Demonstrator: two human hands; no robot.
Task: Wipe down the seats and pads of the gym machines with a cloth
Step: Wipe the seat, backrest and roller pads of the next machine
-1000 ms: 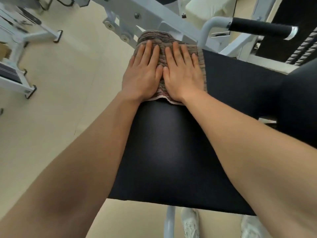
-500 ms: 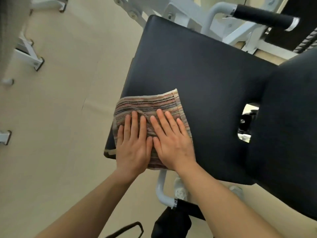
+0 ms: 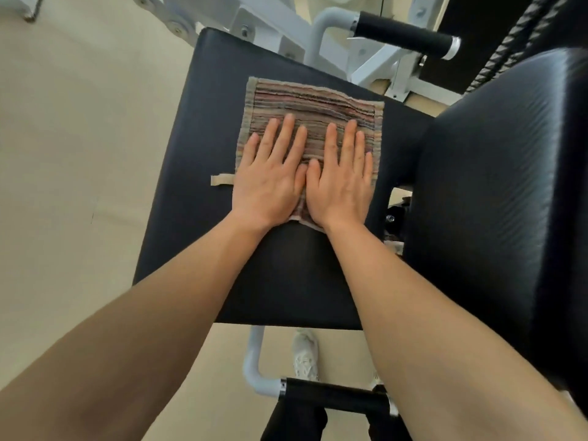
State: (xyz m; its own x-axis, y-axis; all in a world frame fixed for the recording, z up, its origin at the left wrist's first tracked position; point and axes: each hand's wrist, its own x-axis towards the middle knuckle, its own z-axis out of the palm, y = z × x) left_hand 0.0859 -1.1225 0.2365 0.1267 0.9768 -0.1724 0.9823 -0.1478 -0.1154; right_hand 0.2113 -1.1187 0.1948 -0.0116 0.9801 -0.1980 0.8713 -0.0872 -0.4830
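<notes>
A striped, multicoloured cloth (image 3: 313,103) lies flat on the black padded seat (image 3: 197,160) of a white-framed gym machine. My left hand (image 3: 270,179) presses flat on the cloth's left half with fingers straight and spread. Beside it, thumbs touching, my right hand (image 3: 342,179) presses flat on the cloth's right half. A small beige tab (image 3: 221,179) of the cloth sticks out to the left of my left hand. The black back pad (image 3: 496,192) stands to the right of the seat.
A black foam-grip handle (image 3: 404,36) on a white bar juts out behind the seat. Another black grip (image 3: 334,397) crosses below the seat's near edge, next to a white shoe (image 3: 305,354). Beige floor (image 3: 79,154) spreads to the left.
Both hands slid the cloth from the seat's far edge to its near left corner, then back up to the middle of the seat.
</notes>
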